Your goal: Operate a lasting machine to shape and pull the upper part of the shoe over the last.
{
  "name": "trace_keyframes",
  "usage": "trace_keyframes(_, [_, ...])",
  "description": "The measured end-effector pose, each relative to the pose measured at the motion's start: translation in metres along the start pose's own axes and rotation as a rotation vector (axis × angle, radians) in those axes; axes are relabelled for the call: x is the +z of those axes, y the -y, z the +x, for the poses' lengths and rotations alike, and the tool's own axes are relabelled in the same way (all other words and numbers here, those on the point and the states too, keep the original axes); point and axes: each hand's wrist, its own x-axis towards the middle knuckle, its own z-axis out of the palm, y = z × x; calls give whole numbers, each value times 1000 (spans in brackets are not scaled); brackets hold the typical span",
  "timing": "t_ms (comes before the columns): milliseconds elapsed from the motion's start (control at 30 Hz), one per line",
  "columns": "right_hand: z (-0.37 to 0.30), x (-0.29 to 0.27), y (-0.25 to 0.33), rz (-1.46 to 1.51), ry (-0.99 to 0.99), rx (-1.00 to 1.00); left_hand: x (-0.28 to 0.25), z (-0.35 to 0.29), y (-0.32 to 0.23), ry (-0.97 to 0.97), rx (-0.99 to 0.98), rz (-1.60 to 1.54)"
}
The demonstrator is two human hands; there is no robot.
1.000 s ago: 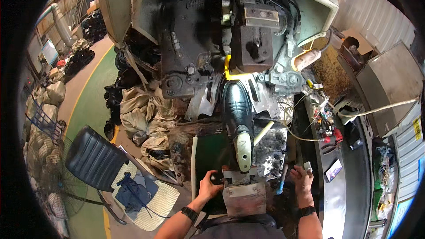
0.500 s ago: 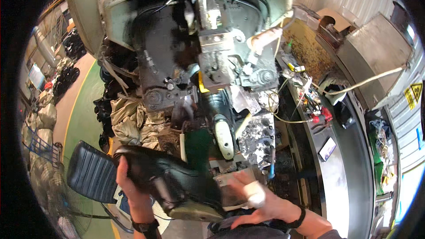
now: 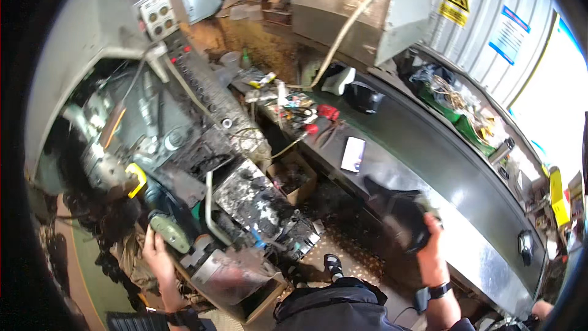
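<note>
At the machine on the left, my left hand (image 3: 159, 258) has its fingers against the olive-green end of a black boot-shaped piece (image 3: 170, 232). This piece lies slanted in the machine, and its far end runs in beneath the dark parts. To the right, my right hand (image 3: 432, 252) grips a black boot (image 3: 405, 217) above the near edge of the metal bench. Motion blurs this boot, and the hand covers part of its end. A yellow bracket (image 3: 136, 180) sits on the machine just beyond the left piece.
A long dark conveyor (image 3: 422, 141) runs beside the metal bench (image 3: 392, 171), which carries a phone-like white-screened object (image 3: 353, 154), red-handled tools (image 3: 327, 112) and clutter. Below the machine stands an open cardboard box (image 3: 263, 297). Another person's hand (image 3: 542, 309) shows at the lower right edge.
My view has swung right. The left hand has moved from holding a black boot in front of me to the machine. My right hand, without a boot before, now holds one over the bench.
</note>
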Motion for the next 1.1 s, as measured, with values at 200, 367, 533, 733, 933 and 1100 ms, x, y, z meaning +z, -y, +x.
trace_keyframes(200, [161, -290, 124, -442, -177, -349, -5, -1, -29, 55, -87, -91])
trace_keyframes(367, [241, -408, 97, -540, -420, -372, -13, 0, -45, 2, -90, 315])
trace_keyframes(533, [284, -250, -9, -272, -173, -74, -15, 9, -46, -34, -98, 87])
trace_keyframes(733, [160, 56, -88, -527, 417, -97, -24, 15, -47, -30, -72, 33])
trace_keyframes(933, [-37, 234, -142, -520, 1103, -97, -32, 13, -49, 102, 281, 324])
trace_keyframes(1100, [-152, 297, -178, -547, 1380, -198, -38, 12, -46, 132, 516, 327])
